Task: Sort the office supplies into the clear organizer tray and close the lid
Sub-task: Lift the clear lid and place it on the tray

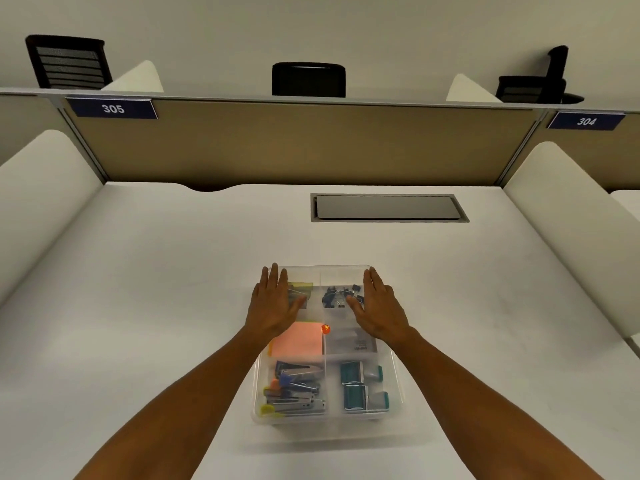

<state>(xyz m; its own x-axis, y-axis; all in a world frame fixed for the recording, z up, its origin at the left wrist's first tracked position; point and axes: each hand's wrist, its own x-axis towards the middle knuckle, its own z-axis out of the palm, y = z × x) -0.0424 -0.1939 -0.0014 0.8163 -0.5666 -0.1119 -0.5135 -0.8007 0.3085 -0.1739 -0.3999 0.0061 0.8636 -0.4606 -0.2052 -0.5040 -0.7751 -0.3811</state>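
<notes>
Three black chairs beyond the partition; desk has a cable hatch.

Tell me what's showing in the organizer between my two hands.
In the head view, the black binder clips lie in a far compartment of the organizer, between the left hand and the right hand.

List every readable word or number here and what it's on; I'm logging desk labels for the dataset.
"305": white digits on the blue plate on the partition's top rail, upper left.
"304": same kind of blue plate, upper right.
Print on the grey packet inside the clear organizer tray: too small and blurred to read.
</notes>
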